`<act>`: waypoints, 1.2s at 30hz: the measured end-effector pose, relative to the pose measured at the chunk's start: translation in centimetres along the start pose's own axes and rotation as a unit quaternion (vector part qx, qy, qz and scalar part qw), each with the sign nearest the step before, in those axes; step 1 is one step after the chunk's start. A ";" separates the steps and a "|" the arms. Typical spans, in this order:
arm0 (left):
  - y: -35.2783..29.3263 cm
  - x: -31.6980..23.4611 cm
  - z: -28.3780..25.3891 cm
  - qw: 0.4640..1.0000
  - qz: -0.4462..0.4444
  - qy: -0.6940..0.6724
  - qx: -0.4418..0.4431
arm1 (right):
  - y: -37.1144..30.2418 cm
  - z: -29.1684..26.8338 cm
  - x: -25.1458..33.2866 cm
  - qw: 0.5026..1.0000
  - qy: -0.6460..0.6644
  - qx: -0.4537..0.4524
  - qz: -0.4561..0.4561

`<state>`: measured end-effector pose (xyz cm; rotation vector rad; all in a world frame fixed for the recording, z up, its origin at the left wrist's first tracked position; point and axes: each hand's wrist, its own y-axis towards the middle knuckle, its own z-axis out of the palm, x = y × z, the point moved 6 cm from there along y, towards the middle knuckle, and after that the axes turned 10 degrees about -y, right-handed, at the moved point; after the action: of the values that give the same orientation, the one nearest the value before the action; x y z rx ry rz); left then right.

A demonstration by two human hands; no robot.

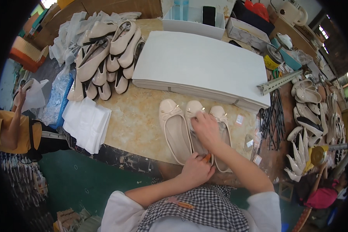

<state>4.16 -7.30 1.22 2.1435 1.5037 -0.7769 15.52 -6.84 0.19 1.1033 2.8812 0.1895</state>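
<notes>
Three beige patent ballet flats with small bows stand side by side on the table, toes pointing away from me: the left flat point(175, 131), the middle flat point(194, 106) and the right flat point(222, 114). My right hand point(207, 129) bends over the toe of the middle flat, its fingertips pinched at the bow. At that flat's heel my left hand point(197, 170) is closed, with curled fingers. A small orange-brown piece point(207, 158) shows beside its fingers; what it is I cannot make out. My right forearm and hands cover much of the middle flat and part of the right one.
A long white-topped stack point(201, 58) lies behind the flats. At left are piled beige shoes point(92, 58) and white tissue sheets point(87, 121). Black strips point(273, 120), a metal angle bar point(280, 82) and more shoes point(307, 112) lie right. Other people work on both sides.
</notes>
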 end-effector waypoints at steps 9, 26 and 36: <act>-0.2 0.2 -1.0 0.995 0.050 -0.009 -0.086 | 1.1 -1.8 -4.0 0.991 0.090 -0.002 0.097; 19.2 12.1 -17.0 0.960 0.000 0.070 -0.270 | -10.9 -5.7 -6.5 0.881 0.404 -0.109 0.223; 3.5 -4.4 -15.2 0.936 0.230 -0.147 -0.223 | -12.1 -1.7 -3.2 0.455 0.851 0.050 0.258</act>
<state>9.47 -2.30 15.65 1.8258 0.8679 -0.4975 9.71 -18.04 0.32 3.0619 3.1038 2.5433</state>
